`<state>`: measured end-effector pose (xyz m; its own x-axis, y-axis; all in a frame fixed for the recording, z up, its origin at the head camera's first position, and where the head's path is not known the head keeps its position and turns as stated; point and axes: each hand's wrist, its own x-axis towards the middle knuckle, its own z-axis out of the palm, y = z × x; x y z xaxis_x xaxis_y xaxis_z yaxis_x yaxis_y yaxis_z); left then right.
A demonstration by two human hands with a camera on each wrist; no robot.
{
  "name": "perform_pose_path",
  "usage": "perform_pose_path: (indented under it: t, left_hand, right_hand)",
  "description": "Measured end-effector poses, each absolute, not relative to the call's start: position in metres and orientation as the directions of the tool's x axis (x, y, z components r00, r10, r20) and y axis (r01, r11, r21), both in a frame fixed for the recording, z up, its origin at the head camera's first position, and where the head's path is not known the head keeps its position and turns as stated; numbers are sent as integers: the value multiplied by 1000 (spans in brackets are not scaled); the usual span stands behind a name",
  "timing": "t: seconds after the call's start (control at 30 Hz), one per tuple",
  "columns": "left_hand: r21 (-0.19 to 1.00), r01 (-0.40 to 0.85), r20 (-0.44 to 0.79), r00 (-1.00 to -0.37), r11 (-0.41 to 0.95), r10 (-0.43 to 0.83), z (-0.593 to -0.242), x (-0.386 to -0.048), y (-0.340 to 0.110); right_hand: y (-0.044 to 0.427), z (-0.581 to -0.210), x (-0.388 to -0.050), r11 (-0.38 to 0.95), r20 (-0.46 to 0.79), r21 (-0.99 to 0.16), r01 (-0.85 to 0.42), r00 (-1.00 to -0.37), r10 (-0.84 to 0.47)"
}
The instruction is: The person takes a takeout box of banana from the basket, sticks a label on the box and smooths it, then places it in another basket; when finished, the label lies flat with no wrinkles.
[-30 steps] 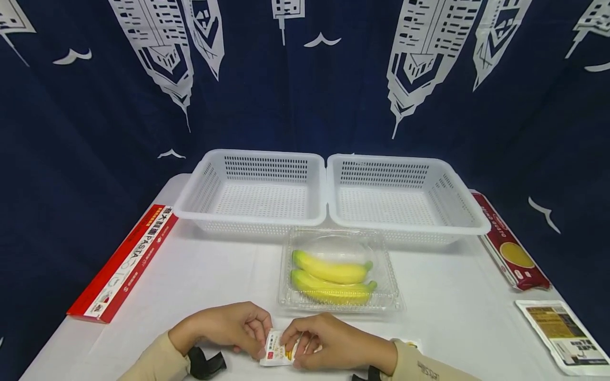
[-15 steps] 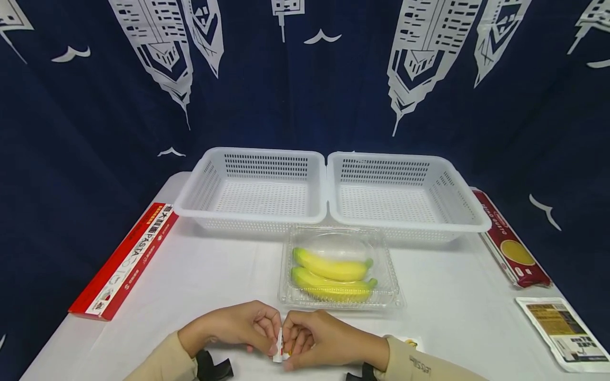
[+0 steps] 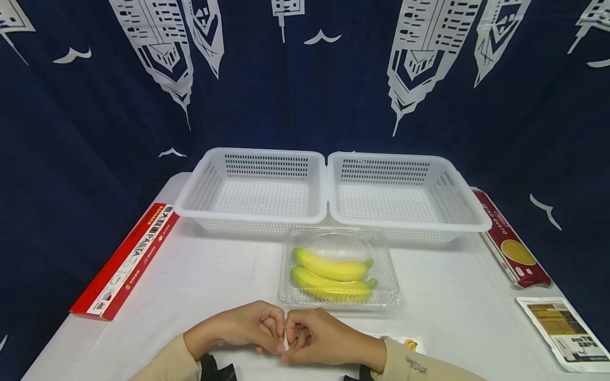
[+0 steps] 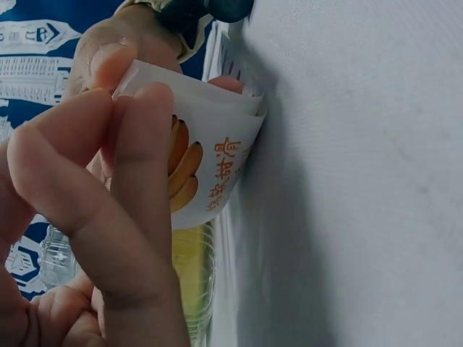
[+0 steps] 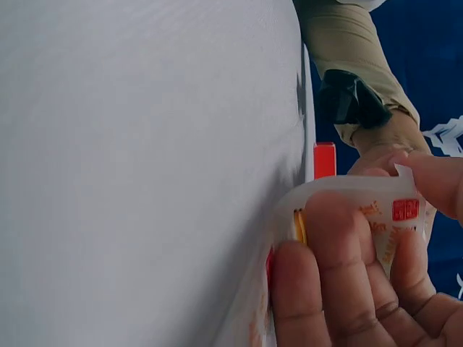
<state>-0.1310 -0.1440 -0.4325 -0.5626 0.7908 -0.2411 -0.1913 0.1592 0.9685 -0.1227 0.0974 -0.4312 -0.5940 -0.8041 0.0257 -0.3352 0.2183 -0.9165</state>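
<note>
Both hands meet just in front of a clear plastic box [image 3: 381,296] with two yellow bananas [image 3: 333,267] inside. The left hand [image 3: 245,327] pinches one side of a small white label [image 4: 210,163] printed with bananas and orange characters. From the other side, the right hand [image 3: 324,337] grips the same label, its fingers curled against the printed face. In the right wrist view the label [image 5: 362,189] is bent into a curve and a small corner sticks up by the thumb. From the head, only a thin white sliver shows between the fingertips.
Two white baskets [image 3: 251,216] [image 3: 410,225] stand side by side behind the box. A red pasta box [image 3: 126,259] lies at the left, a red packet [image 3: 512,241] and a white-edged pouch [image 3: 564,330] at the right. Another banana-printed piece [image 3: 415,344] lies beside the right forearm.
The label, earlier face-up between the hands, has turned edge-on to the head view. Both hands have drawn together, the left one moving right, and their fingertips now nearly touch.
</note>
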Motion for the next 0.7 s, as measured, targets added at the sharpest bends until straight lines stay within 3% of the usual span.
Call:
perform_pose_path:
  t: [0.17, 0.7]
  left_hand:
    - [965, -181, -259, -560, 188, 787, -431, -131, -149]
    - [956, -162, -291, -608, 243, 739, -432, -122, -180]
  right_hand:
    - [102, -430, -124, 201, 19, -924, -324, -566, -824]
    - [139, -424, -121, 138, 37, -960, -243, -600, -799]
